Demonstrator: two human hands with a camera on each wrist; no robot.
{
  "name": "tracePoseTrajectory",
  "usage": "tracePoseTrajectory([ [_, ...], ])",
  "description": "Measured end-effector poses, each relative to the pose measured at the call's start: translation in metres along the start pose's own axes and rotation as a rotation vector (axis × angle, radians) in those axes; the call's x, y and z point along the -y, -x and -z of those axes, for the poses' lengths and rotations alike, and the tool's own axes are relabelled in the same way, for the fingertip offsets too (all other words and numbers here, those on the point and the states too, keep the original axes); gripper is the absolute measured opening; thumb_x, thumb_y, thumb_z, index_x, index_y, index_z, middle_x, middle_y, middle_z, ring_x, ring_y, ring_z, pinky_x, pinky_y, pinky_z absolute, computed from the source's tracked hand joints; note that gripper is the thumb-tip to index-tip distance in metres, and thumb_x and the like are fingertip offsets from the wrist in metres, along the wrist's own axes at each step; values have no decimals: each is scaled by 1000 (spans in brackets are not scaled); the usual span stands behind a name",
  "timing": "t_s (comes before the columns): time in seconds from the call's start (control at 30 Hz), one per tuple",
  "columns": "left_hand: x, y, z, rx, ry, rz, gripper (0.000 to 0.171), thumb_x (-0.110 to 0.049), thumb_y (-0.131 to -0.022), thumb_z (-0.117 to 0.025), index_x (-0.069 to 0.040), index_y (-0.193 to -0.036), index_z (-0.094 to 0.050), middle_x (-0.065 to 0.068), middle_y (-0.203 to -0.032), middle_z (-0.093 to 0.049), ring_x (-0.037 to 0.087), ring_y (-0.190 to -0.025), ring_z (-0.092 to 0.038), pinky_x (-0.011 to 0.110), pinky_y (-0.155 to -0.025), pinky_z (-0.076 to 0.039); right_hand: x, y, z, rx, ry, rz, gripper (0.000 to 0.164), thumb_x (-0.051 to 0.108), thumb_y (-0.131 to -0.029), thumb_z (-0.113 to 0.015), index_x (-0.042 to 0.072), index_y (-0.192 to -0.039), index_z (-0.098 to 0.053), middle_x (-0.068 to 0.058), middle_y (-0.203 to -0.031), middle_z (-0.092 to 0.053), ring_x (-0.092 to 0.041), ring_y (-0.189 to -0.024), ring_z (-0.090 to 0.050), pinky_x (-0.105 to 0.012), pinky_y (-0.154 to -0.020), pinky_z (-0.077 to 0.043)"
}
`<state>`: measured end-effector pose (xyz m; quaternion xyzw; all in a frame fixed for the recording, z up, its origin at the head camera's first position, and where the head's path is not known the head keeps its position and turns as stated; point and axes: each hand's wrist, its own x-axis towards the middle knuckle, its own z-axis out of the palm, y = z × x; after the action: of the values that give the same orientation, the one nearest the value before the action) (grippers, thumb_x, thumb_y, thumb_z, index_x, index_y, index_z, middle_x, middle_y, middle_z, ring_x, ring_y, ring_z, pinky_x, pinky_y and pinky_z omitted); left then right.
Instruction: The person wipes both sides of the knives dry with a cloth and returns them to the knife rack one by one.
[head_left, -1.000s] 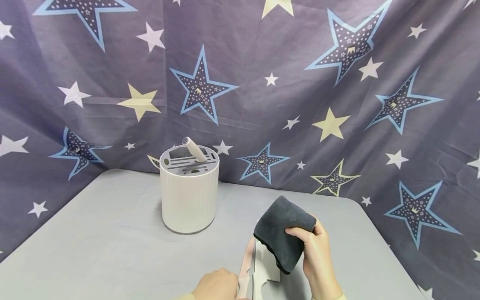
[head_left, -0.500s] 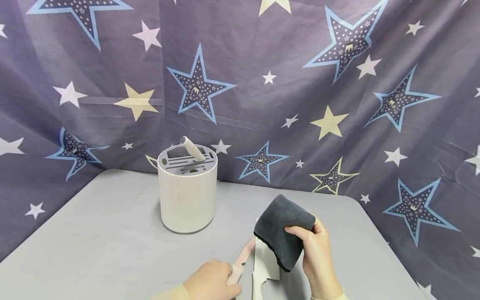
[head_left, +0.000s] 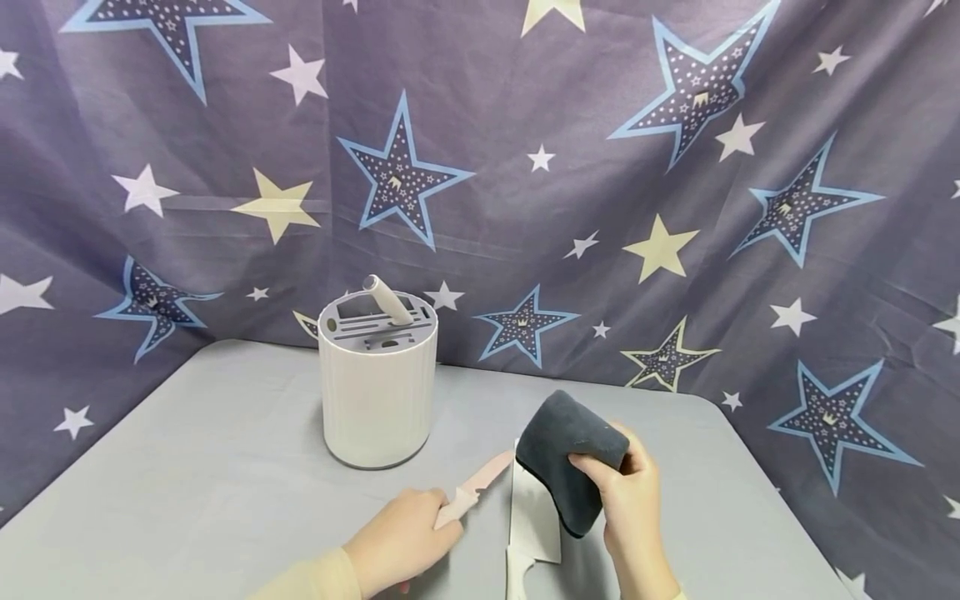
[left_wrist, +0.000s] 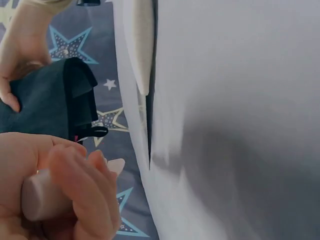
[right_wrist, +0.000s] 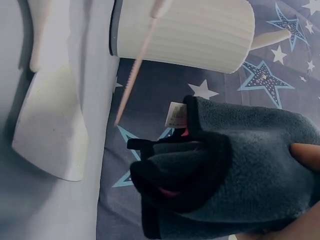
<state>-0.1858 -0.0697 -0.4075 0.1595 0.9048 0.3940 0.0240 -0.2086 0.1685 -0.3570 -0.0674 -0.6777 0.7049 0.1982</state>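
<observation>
Grey table (head_left: 247, 467), star-print backdrop (head_left: 480, 125). Step in hand, as judged: working the pink-bladed knife (head_left: 477, 483) beside the folded dark cloth (head_left: 566, 442); next move calls for keeping its edge clear of the right hand (head_left: 630, 479). Knife: pale-handled, tip toward two o'clock, left hand (head_left: 405, 533) curled around handle. From knife: cloth, right-hand pinched, three o'clock; cleaver (head_left: 534, 517), four; white holder (head_left: 378, 408), ten.

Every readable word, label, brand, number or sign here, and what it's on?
Readable text: none.
White tag on the dark cloth: too small and blurred to read.
Cleaver, pink-bladed knife, white knife block: no legible lettering.
Backdrop: stars and crowns, no legible words.
</observation>
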Motion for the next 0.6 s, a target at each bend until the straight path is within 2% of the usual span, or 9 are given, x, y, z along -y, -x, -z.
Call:
tracePoseTrajectory([
  [0.07, 0, 0, 1, -30, -7, -16, 11, -19, -86, -58, -10, -79, -57, -3, -59, -50, 4, -32, -39, 24, -28, -35, -1, 1, -1, -6, 17, 35, 44, -14, -69, -77, 9, -106, -72, 14, -91, -69, -8, -85, -64, -23, -72, -55],
  [0.23, 1, 0, 2, -102, -56, -50, 13, -20, -87, -61, -15, -77, -55, -7, -58, -44, 5, -45, -39, 24, -40, -35, -3, 3, -4, -22, 60, 116, 45, -15, -68, -78, 0, -110, -70, 15, -89, -69, -6, -82, -65, -21, -70, -54],
  [0.6, 1, 1, 5, -158, -77, -76, 14, -21, -90, -61, -15, -79, -55, -8, -59, -43, 4, -49, -37, 23, -44, -34, -10, 6, -8, 12, 121, 293, 38, -16, -70, -76, -2, -104, -70, 16, -91, -68, -3, -84, -65, -15, -73, -52],
])
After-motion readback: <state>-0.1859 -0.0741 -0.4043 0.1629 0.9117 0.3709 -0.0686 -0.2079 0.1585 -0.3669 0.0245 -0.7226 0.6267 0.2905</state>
